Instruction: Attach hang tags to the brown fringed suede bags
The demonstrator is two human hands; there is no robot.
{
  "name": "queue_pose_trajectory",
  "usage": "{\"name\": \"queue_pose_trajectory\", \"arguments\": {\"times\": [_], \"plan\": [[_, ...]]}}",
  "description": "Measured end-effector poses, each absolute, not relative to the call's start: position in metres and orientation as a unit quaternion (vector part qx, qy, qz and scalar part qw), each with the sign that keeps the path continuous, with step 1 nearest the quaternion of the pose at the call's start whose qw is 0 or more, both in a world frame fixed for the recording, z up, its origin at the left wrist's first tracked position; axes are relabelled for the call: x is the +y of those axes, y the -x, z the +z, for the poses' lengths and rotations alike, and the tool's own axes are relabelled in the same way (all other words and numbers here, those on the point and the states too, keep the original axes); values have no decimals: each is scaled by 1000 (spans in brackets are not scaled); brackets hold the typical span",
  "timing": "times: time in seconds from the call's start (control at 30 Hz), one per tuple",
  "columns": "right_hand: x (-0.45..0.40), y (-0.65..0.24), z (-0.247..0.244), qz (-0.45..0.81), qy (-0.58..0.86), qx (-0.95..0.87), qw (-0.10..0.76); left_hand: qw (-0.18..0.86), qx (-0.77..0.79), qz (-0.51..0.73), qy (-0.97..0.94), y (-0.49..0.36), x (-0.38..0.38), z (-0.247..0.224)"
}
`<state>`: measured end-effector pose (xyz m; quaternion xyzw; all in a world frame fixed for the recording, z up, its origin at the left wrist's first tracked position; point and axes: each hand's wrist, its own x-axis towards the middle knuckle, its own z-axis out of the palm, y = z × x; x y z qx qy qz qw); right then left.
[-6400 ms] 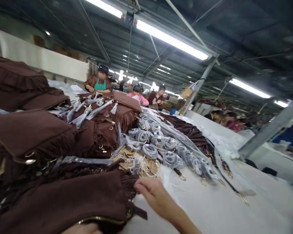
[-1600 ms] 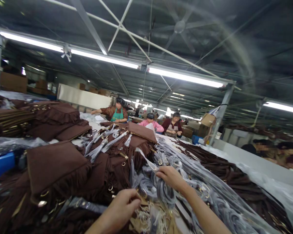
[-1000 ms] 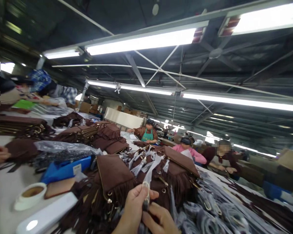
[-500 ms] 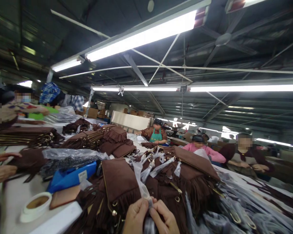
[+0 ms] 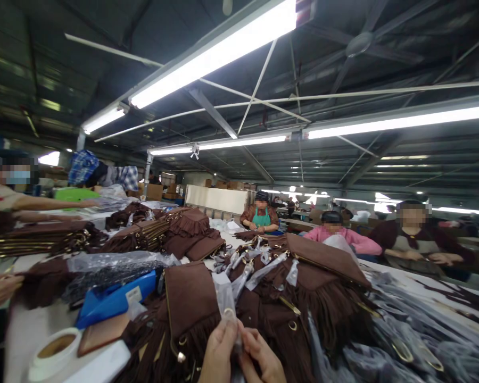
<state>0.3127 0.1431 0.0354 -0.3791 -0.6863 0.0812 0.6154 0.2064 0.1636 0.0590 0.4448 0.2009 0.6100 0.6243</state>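
Observation:
At the bottom centre, my left hand (image 5: 220,347) is closed, thumb and fingers pinching a clear plastic sleeve (image 5: 223,291) around a metal ring. Beside it, my right hand (image 5: 260,355) is closed on the same plastic just below the ring. What lies inside the sleeve is partly hidden by my fingers. Directly behind my hands rests a brown fringed bag (image 5: 191,295) with a gold zip. Another brown fringed bag (image 5: 323,258) lies to the right, among hardware wrapped in bits of plastic.
At left are a tape roll (image 5: 54,351), a blue packet (image 5: 117,298) and stacked brown bags (image 5: 40,236). Plastic-wrapped straps (image 5: 407,330) spread across the right. Co-workers sit around the table; another person's hand (image 5: 2,291) reaches in at the left edge.
My hands stay pinched on the plastic sleeve and have shifted slightly left in the picture. The view has tilted a little. The co-worker at far left has an arm stretched further over the table.

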Motion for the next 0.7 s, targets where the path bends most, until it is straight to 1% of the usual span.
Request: {"name": "queue_pose_trajectory", "arguments": {"times": [0.13,0.27,0.47,0.6,0.7], "plan": [[136,-323,39,138,392,-711,567,633,173,563,-503,-203,145,53],[124,-318,54,168,398,-708,558,661,140,534,-508,-192,141,51],[117,-309,60,178,422,-700,548,607,208,518,-566,-183,147,43],[113,-311,58,205,448,-680,543,663,202,502,-517,-186,143,43],[109,-312,61,182,466,-669,550,704,179,507,-464,-189,139,46]]}}
